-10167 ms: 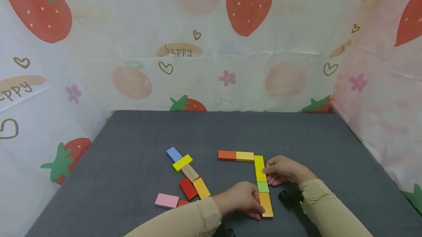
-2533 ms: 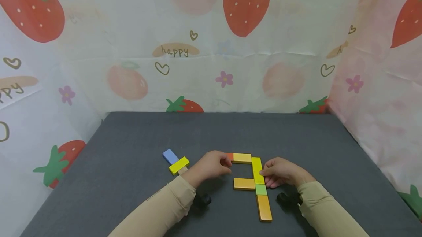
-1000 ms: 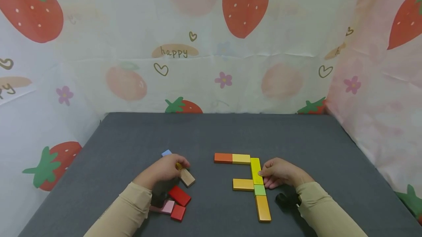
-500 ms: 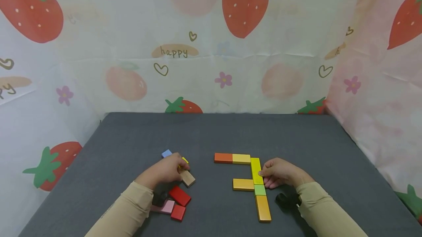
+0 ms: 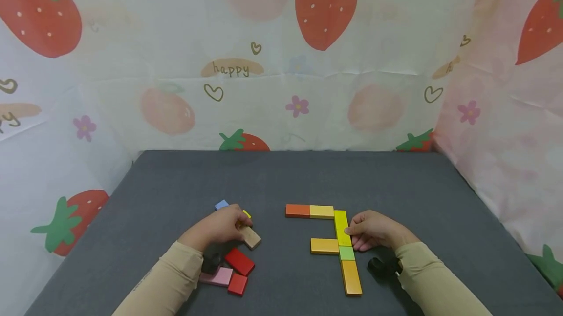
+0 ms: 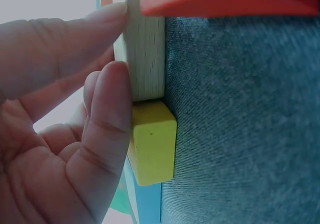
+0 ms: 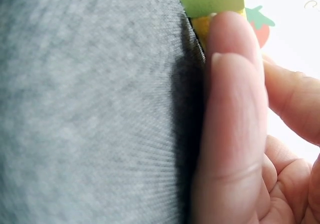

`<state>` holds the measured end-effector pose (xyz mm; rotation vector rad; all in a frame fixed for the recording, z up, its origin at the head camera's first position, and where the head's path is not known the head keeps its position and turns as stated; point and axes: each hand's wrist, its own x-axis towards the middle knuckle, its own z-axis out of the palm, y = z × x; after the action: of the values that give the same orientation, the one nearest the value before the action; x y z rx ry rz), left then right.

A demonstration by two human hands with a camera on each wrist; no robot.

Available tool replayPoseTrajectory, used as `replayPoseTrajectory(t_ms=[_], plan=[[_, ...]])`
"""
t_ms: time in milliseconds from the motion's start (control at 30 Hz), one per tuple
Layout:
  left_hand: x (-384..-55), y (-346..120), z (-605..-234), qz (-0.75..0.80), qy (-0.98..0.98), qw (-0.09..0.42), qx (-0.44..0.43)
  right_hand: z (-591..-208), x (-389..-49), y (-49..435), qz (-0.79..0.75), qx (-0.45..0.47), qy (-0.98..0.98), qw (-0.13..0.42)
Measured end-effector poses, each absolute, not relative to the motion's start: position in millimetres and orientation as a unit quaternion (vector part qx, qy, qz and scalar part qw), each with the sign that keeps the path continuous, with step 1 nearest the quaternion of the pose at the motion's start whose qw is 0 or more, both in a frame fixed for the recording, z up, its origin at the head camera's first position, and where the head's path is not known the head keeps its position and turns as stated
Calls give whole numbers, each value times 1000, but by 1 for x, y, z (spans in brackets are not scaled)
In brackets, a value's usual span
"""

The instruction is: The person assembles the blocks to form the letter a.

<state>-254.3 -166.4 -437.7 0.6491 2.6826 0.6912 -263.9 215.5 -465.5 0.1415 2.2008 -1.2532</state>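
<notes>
Probably choosing a block: left hand [image 5: 215,228] on the wood block [image 5: 251,238] — pinch unclear — right hand [image 5: 379,228] pinching the right-side yellow block [image 5: 340,225]; next calls for a clean lift.

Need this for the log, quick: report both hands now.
Left hand: touching the plain wooden block; whether it grips, I cannot tell.
Right hand: closed, holding the long yellow block at its edge.
</notes>
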Motion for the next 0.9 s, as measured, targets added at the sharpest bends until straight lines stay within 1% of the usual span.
replayPoseTrajectory(t_ms=[267, 500, 767, 900], plan=[[-254, -165, -435, 221, 937, 149, 227, -466, -265, 216, -473, 44, 828, 298], [-257, -163, -436, 211, 935, 125, 255, -465, -266, 216, -471, 53, 828, 300], [-258, -158, -438, 210, 931, 116, 277, -465, -265, 217, -470, 51, 829, 299], [-258, -153, -440, 211, 930, 121, 274, -466, -264, 217, -469, 52, 830, 297]])
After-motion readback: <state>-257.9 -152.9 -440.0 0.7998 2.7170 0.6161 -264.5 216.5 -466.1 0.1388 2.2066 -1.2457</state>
